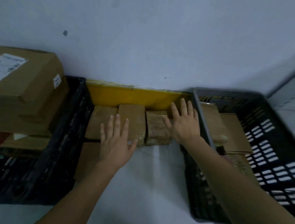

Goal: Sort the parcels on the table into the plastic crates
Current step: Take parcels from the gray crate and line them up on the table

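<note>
We were at the pick-up, we judged: three brown parcels stood in a row at the centre of the frame, touching one another, on the white table point(157, 180) against a yellow board point(132, 96). To do it well, we reckoned each hand should settle on one parcel only, curl round its near and far edges, and lift straight up before swinging over a crate rim, since the neighbours sat tight enough to drag along.

Our left hand point(116, 141) lay flat with fingers spread wide over the left parcel point(99, 118) and middle parcel point(134, 118), gripping nothing. Our right hand point(183, 123) was likewise spread and empty at the right parcel point(155, 127), fingertips reaching towards the board. Both forearms rose from the lower edge. The left crate point(56, 158) held large cartons; the right crate point(268, 151) held a few parcels.
</note>
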A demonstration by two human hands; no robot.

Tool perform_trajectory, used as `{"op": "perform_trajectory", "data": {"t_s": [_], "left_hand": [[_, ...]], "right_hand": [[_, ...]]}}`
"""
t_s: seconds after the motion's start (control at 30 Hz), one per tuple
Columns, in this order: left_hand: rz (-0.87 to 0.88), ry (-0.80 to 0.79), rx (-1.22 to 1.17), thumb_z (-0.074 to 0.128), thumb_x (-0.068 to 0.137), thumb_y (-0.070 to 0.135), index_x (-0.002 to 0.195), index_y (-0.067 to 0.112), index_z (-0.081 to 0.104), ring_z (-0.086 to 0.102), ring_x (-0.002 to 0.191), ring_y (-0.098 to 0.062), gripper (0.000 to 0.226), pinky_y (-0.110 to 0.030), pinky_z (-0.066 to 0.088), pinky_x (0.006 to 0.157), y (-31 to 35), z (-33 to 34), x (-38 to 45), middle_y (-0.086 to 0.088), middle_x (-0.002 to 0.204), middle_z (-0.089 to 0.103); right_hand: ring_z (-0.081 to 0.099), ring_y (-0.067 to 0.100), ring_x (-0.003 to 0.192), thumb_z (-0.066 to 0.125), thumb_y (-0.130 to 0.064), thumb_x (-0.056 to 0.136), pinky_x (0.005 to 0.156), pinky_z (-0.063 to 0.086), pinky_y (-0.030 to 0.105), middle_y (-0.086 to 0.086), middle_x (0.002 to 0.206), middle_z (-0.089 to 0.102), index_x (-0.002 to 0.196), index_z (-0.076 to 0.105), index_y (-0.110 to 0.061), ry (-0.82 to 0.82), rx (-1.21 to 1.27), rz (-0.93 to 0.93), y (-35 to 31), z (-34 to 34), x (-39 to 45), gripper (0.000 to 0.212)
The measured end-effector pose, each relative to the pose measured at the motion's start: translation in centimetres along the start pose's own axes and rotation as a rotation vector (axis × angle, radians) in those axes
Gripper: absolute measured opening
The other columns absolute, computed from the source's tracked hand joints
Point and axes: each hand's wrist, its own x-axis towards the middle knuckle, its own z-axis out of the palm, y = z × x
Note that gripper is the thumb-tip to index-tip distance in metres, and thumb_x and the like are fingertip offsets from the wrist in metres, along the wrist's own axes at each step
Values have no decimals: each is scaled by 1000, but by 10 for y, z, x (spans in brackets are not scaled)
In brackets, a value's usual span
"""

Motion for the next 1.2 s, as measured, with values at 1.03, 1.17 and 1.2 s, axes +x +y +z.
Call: {"op": "perform_trajectory", "data": {"t_s": [1.03, 1.17, 1.2], "left_hand": [[76, -126, -178, 25, 102, 72, 169, 29, 23, -7, 164, -24, 79, -52, 15, 132, 307, -28, -45, 3, 180, 0], [65, -118, -173, 28, 104, 67, 168, 29, 24, -4, 164, -25, 74, -54, 17, 132, 308, -27, -45, 4, 180, 1], [63, -117, -172, 28, 104, 66, 168, 29, 25, -4, 164, -25, 74, -54, 17, 131, 309, -27, -45, 3, 180, 1]], "right_hand": [[46, 35, 142, 65, -66, 95, 116, 45, 44, 13, 163, 44, 168, 24, -19, -524, -2, -406, 257, 64, -81, 96], [53, 28, 124, 65, -66, 91, 103, 51, 42, 7, 136, 56, 137, 63, -27, -462, 112, -381, 267, 61, -71, 60], [55, 27, 121, 67, -63, 92, 100, 51, 40, 5, 130, 57, 129, 63, -30, -455, 199, -373, 270, 58, -69, 49]]}}
